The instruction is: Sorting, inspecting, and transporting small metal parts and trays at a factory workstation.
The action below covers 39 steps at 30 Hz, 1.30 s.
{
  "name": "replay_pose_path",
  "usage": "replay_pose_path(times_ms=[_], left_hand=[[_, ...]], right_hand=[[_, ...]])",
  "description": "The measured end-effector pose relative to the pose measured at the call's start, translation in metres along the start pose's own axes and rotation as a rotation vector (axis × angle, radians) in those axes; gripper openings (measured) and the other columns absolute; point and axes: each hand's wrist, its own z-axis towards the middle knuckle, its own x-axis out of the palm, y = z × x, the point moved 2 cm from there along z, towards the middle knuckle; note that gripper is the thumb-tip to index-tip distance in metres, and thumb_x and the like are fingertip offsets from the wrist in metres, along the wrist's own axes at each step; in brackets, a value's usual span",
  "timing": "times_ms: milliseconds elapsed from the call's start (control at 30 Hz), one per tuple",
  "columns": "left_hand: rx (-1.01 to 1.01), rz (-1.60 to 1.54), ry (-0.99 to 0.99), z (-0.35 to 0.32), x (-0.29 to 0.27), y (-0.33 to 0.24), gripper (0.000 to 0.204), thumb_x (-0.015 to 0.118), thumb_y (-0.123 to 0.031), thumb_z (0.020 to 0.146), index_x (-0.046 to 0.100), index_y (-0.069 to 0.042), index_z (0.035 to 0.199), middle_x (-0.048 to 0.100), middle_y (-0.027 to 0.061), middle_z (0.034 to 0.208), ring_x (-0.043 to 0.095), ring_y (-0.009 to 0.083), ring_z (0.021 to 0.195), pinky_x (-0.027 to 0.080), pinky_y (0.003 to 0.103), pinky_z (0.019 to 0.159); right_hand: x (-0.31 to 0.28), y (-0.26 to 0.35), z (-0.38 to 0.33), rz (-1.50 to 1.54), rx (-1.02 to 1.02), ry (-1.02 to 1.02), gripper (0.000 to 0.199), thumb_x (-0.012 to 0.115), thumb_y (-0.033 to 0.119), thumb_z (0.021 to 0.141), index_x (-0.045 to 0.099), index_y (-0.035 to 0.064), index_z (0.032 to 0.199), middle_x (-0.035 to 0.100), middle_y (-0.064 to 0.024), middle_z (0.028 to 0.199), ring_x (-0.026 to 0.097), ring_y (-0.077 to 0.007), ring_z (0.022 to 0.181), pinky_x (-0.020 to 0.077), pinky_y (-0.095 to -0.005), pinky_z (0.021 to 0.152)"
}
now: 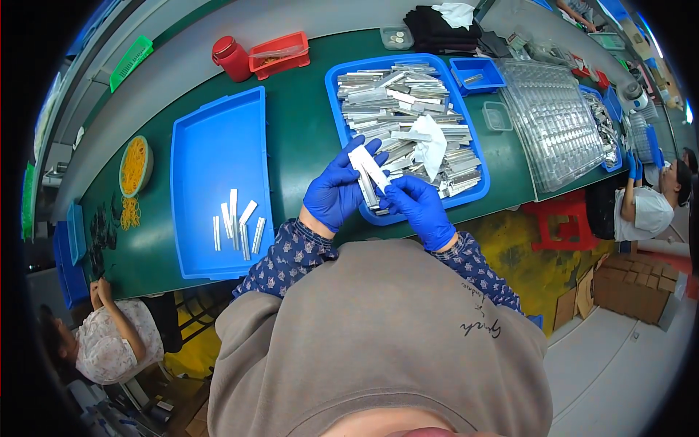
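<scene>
Gloved hands at a green table [306,138], working over a blue tray [477,156] heaped with metal strips [397,102]. Left hand [336,191], in a blue glove, curled around a few upright strips [368,191], thumb and fingers pressed against them. Right hand [420,209], likewise gloved, pinching the lower end of a white strip [366,164] held slantwise between both hands, just above the tray's near edge. White cloth [429,142] lying on the heap, just beside the hands. Second blue tray [211,138] to the left, holding a small row of strips [237,222] near its front edge. Red jar [231,58] and red bin [279,53] at the table's far edge, bowl of yellow bands [135,165] further left, clear blister trays [553,124] to the right. Other people seated at lower left and far right.
</scene>
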Motion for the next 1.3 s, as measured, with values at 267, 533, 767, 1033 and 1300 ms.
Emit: replay_pose_path(times_ms=[267,533,767,1033,1300], left_hand=[[0.000,-0.143,-0.038,0.001,0.005,-0.002,0.061,0.036,0.003,0.069,0.020,0.000,0.128,0.023,0.0241,0.130,0.024,0.0391,0.120,0.021,0.050,0.100],[-0.108,-0.030,-0.076,0.028,0.017,0.023,0.057,0.032,0.010,0.070,0.023,0.004,0.126,0.025,0.0246,0.129,0.024,0.0370,0.121,0.020,0.048,0.101],[-0.431,0.004,-0.101,0.044,0.041,0.103,0.054,0.038,0.002,0.080,0.023,-0.015,0.129,0.026,0.0135,0.131,0.029,0.0415,0.116,0.026,0.062,0.090],[-0.666,0.133,0.051,0.091,0.073,0.218,0.045,0.039,-0.025,0.086,0.026,-0.013,0.128,0.026,0.0162,0.131,0.030,0.0414,0.116,0.024,0.062,0.091],[-0.747,-0.025,0.119,0.161,0.116,0.388,0.059,0.034,-0.046,0.083,0.029,-0.004,0.125,0.025,0.0165,0.132,0.022,0.0402,0.120,0.017,0.058,0.096]], right_hand=[[-0.011,-0.011,-0.008,0.100,-0.042,-0.123,0.018,0.048,0.016,0.085,0.057,0.0011,0.088,0.060,-0.0063,0.077,0.050,-0.0075,0.059,0.0408,-0.0198,0.057],[-0.025,0.002,-0.041,0.181,-0.156,-0.295,0.018,0.049,0.016,0.085,0.056,0.0003,0.091,0.060,-0.0062,0.079,0.055,-0.0091,0.067,0.0434,-0.0197,0.060],[-0.071,-0.016,-0.125,0.226,-0.196,-0.592,0.021,0.047,0.017,0.086,0.057,-0.0009,0.090,0.058,-0.0061,0.074,0.052,-0.0090,0.064,0.0426,-0.0209,0.060],[-0.159,-0.049,-0.203,0.401,-0.261,-0.834,0.021,0.047,0.017,0.085,0.057,-0.0009,0.089,0.059,-0.0069,0.076,0.052,-0.0088,0.063,0.0425,-0.0213,0.059],[-0.262,-0.030,-0.293,0.310,-0.343,-0.948,0.019,0.048,0.014,0.084,0.054,-0.0019,0.092,0.060,-0.0097,0.087,0.057,-0.0123,0.071,0.0454,-0.0236,0.064]])
